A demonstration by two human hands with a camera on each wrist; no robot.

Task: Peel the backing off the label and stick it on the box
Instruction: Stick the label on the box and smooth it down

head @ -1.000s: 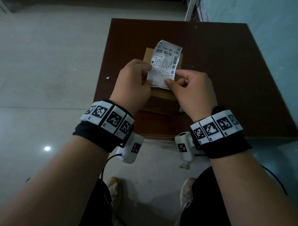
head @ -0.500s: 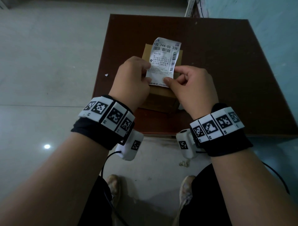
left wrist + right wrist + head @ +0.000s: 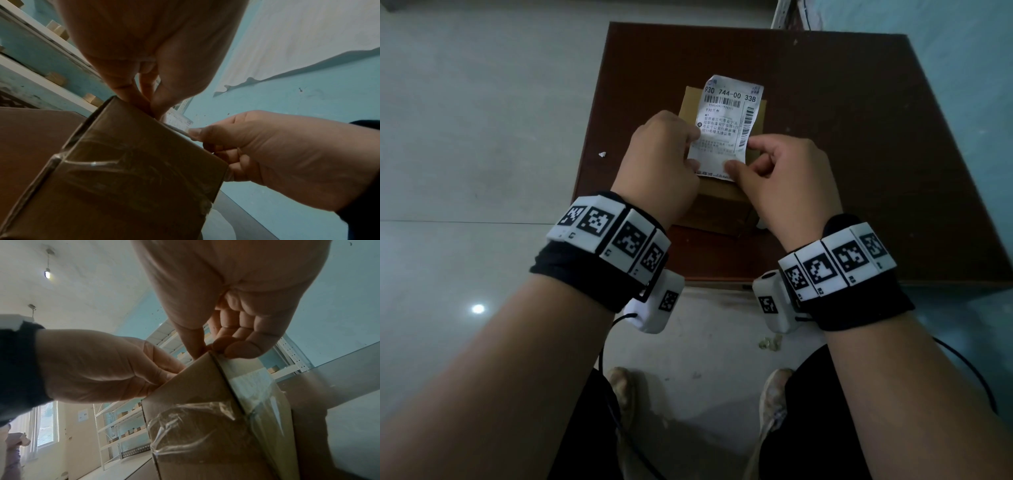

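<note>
A white shipping label (image 3: pixel 727 123) with barcodes and black print is held over a taped brown cardboard box (image 3: pixel 717 202) that stands on the dark table (image 3: pixel 859 154). My left hand (image 3: pixel 664 161) pinches the label's left edge. My right hand (image 3: pixel 780 178) pinches its lower right corner between thumb and forefinger. In the left wrist view the left hand (image 3: pixel 152 104) has its fingertips at the box's (image 3: pixel 127 170) top edge, with a strip of the label (image 3: pixel 179 121) behind them. The right wrist view shows the right hand (image 3: pixel 213 347) with fingers curled at the top corner of the box (image 3: pixel 195 394). The label's underside is hidden.
The table's near edge (image 3: pixel 722 282) lies just past my wrists, with tiled floor (image 3: pixel 482 137) to the left. A small white scrap (image 3: pixel 603 154) lies on the floor. Shelving (image 3: pixel 127 426) with small boxes lines the far wall.
Both hands and the label have stayed over the box. My right thumb has slid a little left along the label's lower edge.
</note>
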